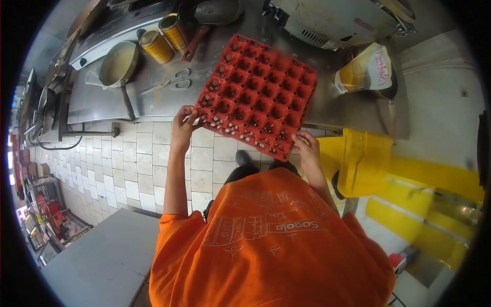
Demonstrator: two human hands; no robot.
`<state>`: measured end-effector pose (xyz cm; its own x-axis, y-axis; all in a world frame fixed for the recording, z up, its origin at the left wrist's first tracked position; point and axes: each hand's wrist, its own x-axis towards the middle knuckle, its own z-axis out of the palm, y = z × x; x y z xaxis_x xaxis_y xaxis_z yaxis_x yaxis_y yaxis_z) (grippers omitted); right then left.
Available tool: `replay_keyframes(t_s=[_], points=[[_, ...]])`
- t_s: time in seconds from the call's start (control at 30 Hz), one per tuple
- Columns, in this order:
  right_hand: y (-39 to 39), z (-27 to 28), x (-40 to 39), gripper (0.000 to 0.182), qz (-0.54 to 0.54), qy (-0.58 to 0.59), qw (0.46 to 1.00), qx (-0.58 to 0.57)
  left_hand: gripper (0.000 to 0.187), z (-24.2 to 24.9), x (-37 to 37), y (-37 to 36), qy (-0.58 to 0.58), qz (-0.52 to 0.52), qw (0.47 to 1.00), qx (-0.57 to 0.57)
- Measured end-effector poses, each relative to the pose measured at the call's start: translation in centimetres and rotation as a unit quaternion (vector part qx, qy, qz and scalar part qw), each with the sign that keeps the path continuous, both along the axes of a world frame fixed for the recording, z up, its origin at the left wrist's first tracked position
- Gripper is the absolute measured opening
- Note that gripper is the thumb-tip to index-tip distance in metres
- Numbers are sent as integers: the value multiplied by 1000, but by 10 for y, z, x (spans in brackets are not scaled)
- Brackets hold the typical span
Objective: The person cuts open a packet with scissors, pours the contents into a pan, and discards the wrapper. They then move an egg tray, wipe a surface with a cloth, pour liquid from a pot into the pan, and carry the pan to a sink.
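We read the clock from the red tray (258, 94), with twelve at the top of the view. Our tray sits in front of us, turned at an angle, its far part over the steel counter (153, 107) and its near edge out past the counter's front, above the tiled floor (143, 158); we cannot tell whether its underside touches the steel. At eight o'clock our left hand (184, 125) grips the tray's corner, thumb and fingers bent and pinching the rim. Between four and five our right hand (308, 147) holds the near right edge, thumb and forefinger pinching it, the other fingers curled and partly hidden. Scissors (159, 86) lie at nine o'clock, and just beyond them is a pan (117, 64), its handle pointing towards us. Two yellow tins, one nearer us (156, 46) and one farther off (174, 31), stand side by side at ten. Between one and two is a machine (322, 20), and between two and three a yellow-and-white pouch (364, 69). A yellow bin (365, 163) stands at four, near our right hand. Our orange shirt (271, 245) fills six o'clock.
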<state>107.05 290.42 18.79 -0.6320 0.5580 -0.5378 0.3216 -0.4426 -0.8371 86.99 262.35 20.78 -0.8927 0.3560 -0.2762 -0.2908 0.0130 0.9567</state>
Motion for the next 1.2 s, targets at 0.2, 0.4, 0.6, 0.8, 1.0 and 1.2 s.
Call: replay_keyframes(t_s=[0.2, 0.4, 0.6, 0.8, 1.0, 1.2], points=[[43, 15, -57, 14, 41, -31, 978, 204, 6, 0, -33, 26, 30, 52, 998, -10], [48, 53, -60, 15, 30, -29, 969, 244, 5, 29, -31, 27, 76, 65, 995, -28], [42, 56, -36, 14, 4, 5, 975, 223, 5, 28, -7, 22, 82, 62, 995, -18], [47, 29, -29, 13, 2, -31, 983, 183, 6, 0, 0, 27, 63, 47, 996, -45], [48, 22, -36, 16, -11, -23, 985, 169, 11, -13, -4, 29, 47, 21, 997, -66], [55, 9, -32, 31, -31, -48, 992, 115, 31, -6, -21, 36, 0, -24, 999, 36]])
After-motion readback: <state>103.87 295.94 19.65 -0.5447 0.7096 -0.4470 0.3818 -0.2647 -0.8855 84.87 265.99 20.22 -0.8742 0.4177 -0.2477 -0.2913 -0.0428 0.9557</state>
